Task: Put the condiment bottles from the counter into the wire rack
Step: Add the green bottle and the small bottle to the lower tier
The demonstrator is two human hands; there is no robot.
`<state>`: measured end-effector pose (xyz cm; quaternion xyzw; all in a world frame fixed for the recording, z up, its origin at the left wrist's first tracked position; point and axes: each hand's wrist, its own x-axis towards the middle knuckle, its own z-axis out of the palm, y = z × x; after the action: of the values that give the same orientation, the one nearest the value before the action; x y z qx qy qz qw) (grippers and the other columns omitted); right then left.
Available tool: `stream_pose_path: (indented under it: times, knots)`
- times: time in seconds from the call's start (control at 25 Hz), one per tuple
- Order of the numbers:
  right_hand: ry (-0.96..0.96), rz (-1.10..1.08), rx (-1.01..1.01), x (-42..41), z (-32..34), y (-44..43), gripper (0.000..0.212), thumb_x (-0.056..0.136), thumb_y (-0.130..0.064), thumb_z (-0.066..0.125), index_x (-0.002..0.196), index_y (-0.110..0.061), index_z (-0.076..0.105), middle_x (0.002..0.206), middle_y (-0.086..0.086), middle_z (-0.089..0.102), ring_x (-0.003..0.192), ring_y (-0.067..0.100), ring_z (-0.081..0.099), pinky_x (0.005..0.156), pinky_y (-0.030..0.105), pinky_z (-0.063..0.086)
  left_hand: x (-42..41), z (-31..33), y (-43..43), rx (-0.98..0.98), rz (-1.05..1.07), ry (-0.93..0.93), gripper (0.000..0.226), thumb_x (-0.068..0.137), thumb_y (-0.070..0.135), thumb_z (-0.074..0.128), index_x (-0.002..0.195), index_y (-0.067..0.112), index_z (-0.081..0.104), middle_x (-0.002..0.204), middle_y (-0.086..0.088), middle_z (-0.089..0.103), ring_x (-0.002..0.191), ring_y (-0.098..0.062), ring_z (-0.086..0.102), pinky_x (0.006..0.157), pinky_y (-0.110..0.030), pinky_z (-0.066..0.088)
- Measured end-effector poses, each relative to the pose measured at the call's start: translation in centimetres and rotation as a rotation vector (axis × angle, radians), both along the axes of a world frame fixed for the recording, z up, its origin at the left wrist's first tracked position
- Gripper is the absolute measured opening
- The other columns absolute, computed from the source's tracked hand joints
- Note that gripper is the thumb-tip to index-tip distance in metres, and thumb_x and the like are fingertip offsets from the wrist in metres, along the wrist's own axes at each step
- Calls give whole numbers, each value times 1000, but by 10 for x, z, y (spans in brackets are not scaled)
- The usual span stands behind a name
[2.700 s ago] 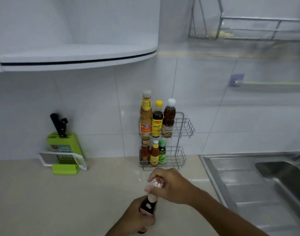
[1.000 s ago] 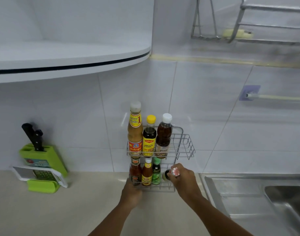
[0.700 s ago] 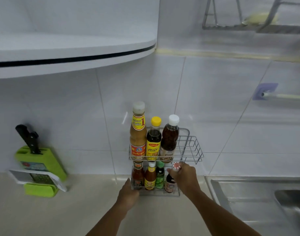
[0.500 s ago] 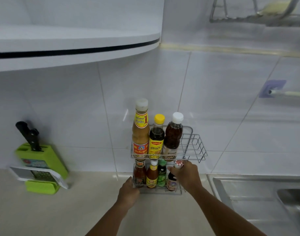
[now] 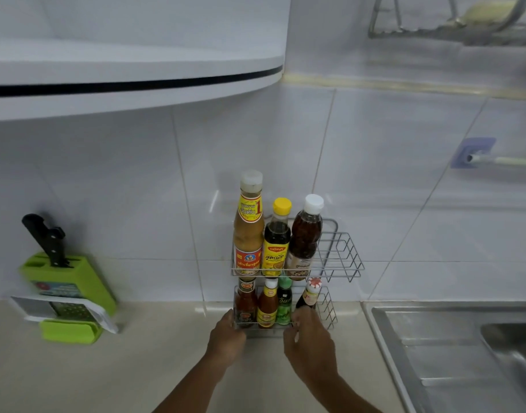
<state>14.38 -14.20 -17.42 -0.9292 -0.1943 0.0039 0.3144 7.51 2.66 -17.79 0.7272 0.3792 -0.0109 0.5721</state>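
A two-tier wire rack (image 5: 340, 257) stands on the beige counter (image 5: 136, 368) against the tiled wall. Its upper tier holds a tall tan sauce bottle (image 5: 248, 234), a yellow-capped dark bottle (image 5: 276, 242) and a white-capped brown bottle (image 5: 304, 234). The lower tier holds a red sauce bottle (image 5: 244, 305), an orange one (image 5: 267, 307), a green one (image 5: 284, 305) and, rightmost, a dark bottle with a red-and-white cap (image 5: 311, 293). My left hand (image 5: 226, 338) grips the rack's lower front left corner. My right hand (image 5: 311, 344) curls its fingers on the lower front wire, just below the dark bottle.
A green knife block (image 5: 68, 281) with black-handled knives and a white grater (image 5: 62, 311) sits at the left. A steel sink (image 5: 464, 353) lies to the right. A white cabinet (image 5: 136, 84) overhangs, and a towel bar (image 5: 476, 158) is on the wall.
My right hand carried the dark bottle into the lower tier's right end, let go of its cap and dropped to the front wire. My left hand stayed at the rack's left corner.
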Motion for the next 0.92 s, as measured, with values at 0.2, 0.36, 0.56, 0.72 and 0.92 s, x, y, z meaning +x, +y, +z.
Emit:
stream_pose_path:
  times: [0.2,0.36,0.56,0.72,0.92]
  knots:
    - [17,290,-146,34,25,38,79,87,3,64,155,-14,28,152,7,41,125,23,60,95,33,56,-2,-4,9,-3,-77,19,71,75,3,46,143,23,45,140,-2,56,125,-24,54,97,-33,48]
    - [126,322,-313,49,28,52,100,85,7,67,162,-9,5,167,15,16,139,32,50,107,39,49,-4,-4,13,-32,-91,27,70,81,1,48,148,17,36,150,-5,45,138,-26,42,106,-33,41]
    - [17,264,-197,35,19,45,98,80,14,65,161,-13,16,163,10,21,133,28,54,100,34,55,-8,-7,14,-58,-89,7,69,83,-1,50,148,15,36,151,-8,43,139,-27,41,100,-28,39]
    - [4,230,-133,22,16,35,87,79,14,63,154,-18,34,149,7,34,118,23,58,91,29,56,-13,-6,11,-85,-94,6,73,80,3,51,150,15,33,153,-8,41,139,-28,41,96,-26,39]
    - [32,286,-87,21,18,21,89,76,19,60,153,-20,37,148,4,34,129,22,48,97,26,53,-29,7,12,-37,-89,45,71,89,9,51,154,17,22,159,-7,28,143,-26,35,95,-26,41]
